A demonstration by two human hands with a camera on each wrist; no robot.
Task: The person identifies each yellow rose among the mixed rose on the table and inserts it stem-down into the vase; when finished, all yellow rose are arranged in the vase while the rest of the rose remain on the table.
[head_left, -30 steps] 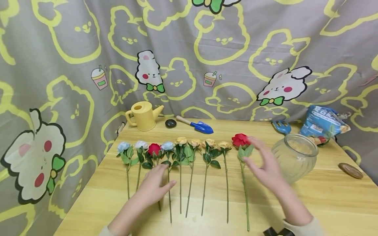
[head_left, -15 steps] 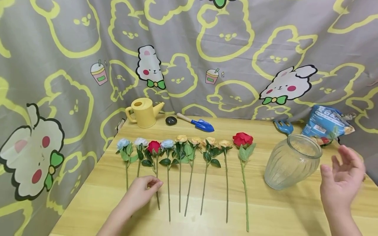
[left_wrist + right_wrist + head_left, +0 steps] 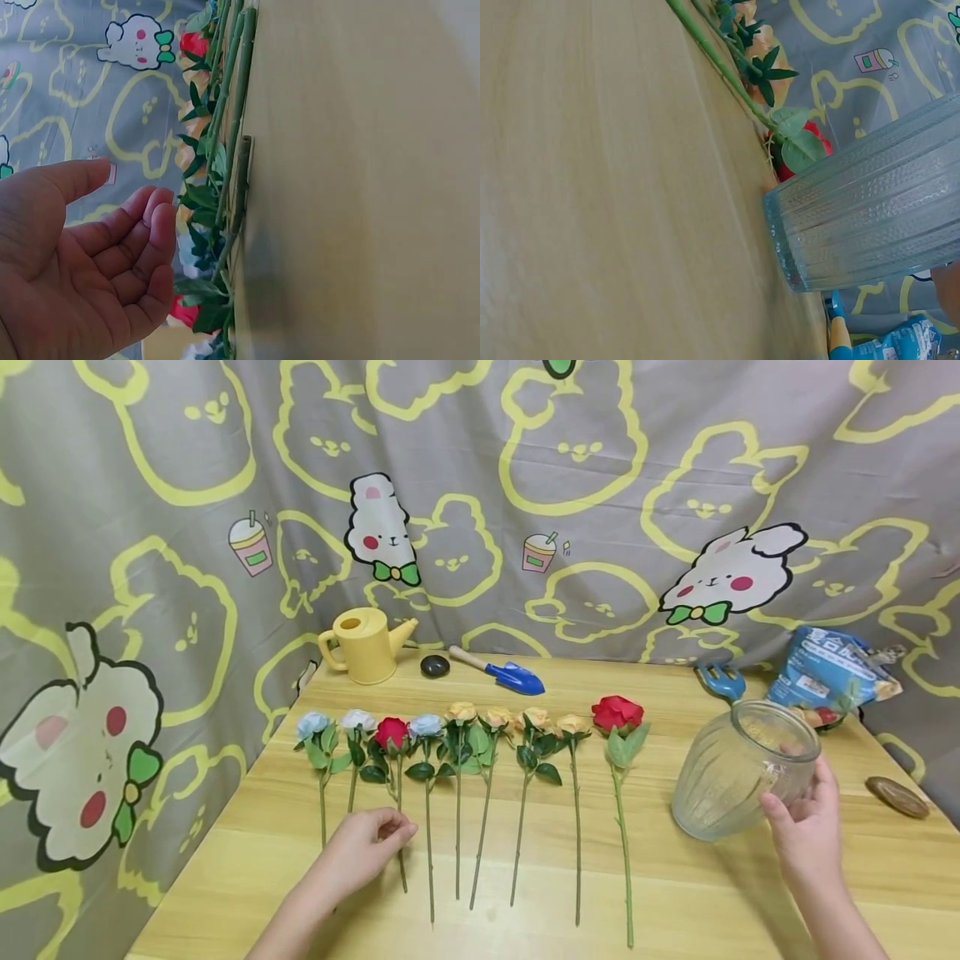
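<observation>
A ribbed clear glass vase (image 3: 738, 777) stands on the right of the table, and its wall fills much of the right wrist view. My right hand (image 3: 810, 835) holds its right side, thumb in front and fingers partly hidden behind the glass. My left hand (image 3: 363, 852) hovers over the lower stems at the left, holding nothing, its fingers loosely curved in the left wrist view. Artificial roses lie in a row: blue rose (image 3: 312, 725), white rose (image 3: 358, 721), small red rose (image 3: 392, 735), several yellow roses (image 3: 461, 713), and a large red rose (image 3: 617, 713) nearest the vase.
Along the back are a yellow watering can (image 3: 366, 647), a black stone (image 3: 434, 666) and a blue trowel (image 3: 513, 677). Behind the vase lie a blue hand fork (image 3: 722, 681) and a blue bag (image 3: 821, 668). A brown oval object (image 3: 897, 797) sits far right. A patterned curtain (image 3: 465, 485) borders the table.
My right hand moved from beside the large red rose out past the vase, then back left onto the vase's side. My left hand drew slightly left and nearer, then stayed there.
</observation>
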